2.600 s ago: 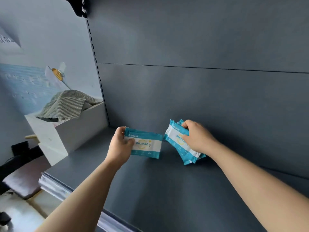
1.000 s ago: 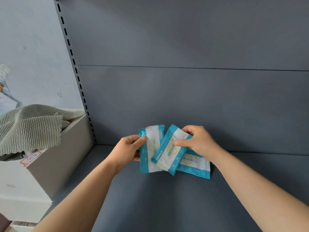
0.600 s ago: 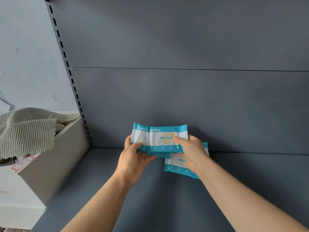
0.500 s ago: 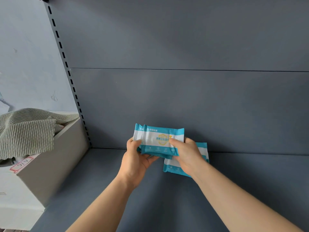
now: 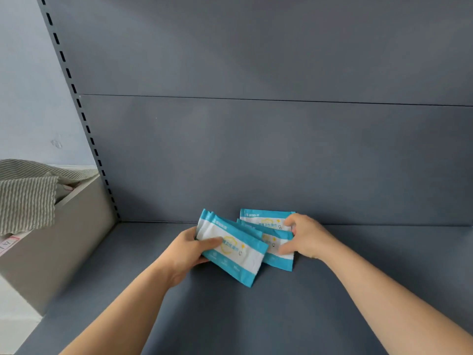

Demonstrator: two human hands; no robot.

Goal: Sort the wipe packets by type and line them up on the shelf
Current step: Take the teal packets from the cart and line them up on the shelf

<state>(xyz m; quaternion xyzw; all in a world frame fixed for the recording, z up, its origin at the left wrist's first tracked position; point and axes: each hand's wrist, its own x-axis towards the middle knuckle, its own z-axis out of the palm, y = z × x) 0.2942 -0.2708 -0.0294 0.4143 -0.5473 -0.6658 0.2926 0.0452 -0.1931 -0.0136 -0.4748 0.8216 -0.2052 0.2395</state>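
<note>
Packets are coming down from chest height toward the shelf (image 5: 230, 316). Left hand (image 5: 184, 249) is gripping the front packet (image 5: 235, 254) tilted, thumb on top. Right hand (image 5: 304, 239) is clamping two overlapped packets (image 5: 271, 234) near the grey back panel (image 5: 256, 155). Box (image 5: 58, 239) with cloth (image 5: 25, 196) is sitting left.

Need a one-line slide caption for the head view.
Left hand holds one wipe packet over two more under the right hand on the grey shelf.
</note>
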